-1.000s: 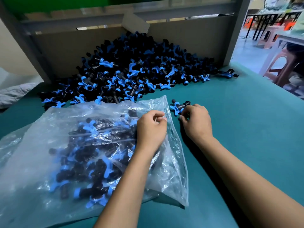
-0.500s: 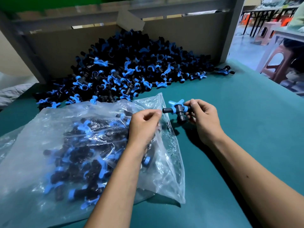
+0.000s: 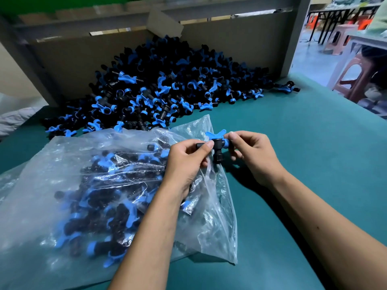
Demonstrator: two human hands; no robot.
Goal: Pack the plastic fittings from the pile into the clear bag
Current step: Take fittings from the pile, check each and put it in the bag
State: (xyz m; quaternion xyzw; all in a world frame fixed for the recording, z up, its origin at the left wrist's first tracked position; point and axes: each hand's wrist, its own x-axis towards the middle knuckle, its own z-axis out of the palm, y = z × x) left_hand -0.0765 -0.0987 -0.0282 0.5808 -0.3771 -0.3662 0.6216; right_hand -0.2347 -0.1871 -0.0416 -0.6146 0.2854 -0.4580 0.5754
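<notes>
Clear bag (image 3: 88, 185) flat on the counter (image 3: 303, 164), half full, mouth at its right edge. Left hand (image 3: 186, 162) pinching the fitting (image 3: 216, 146) at its black left end, right hand (image 3: 253, 155) gripping the blue right end. Long axis left-right, just beside the mouth; pile (image 3: 167, 88) far behind.

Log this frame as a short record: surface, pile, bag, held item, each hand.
surface: teal table
pile: black-and-blue plastic fittings heaped against a cardboard wall
bag: clear bag, partly filled, lying flat
held item: one fitting at the bag's upper right corner
left hand: pinches the fitting's black end
right hand: pinches its blue end
</notes>
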